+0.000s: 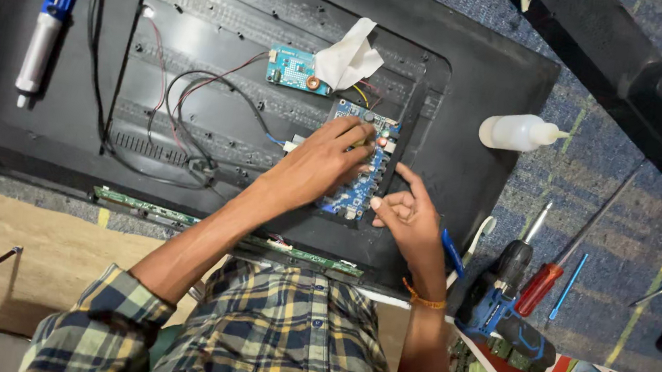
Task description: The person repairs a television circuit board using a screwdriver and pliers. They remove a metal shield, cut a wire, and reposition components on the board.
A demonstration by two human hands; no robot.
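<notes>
Pressing blue circuit board (pixel 357 182) under left hand (pixel 319 163).

We see a blue-and-white desoldering pump (pixel 50 17) lying far left of the white squeeze bottle (pixel 518 133); below that bottle lie a red-handled screwdriver (pixel 560 258) and a blue cordless drill (pixel 504 308); a crumpled white tissue (pixel 347 56) lies to its left.

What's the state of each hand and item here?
left hand: fingers pressed on the blue circuit board
right hand: curled at the board's edge, empty
small blue board: wired, part covered by white tissue
squeeze bottle: lying on its side
red screwdriver: lying unused
cordless drill: lying unused
</notes>
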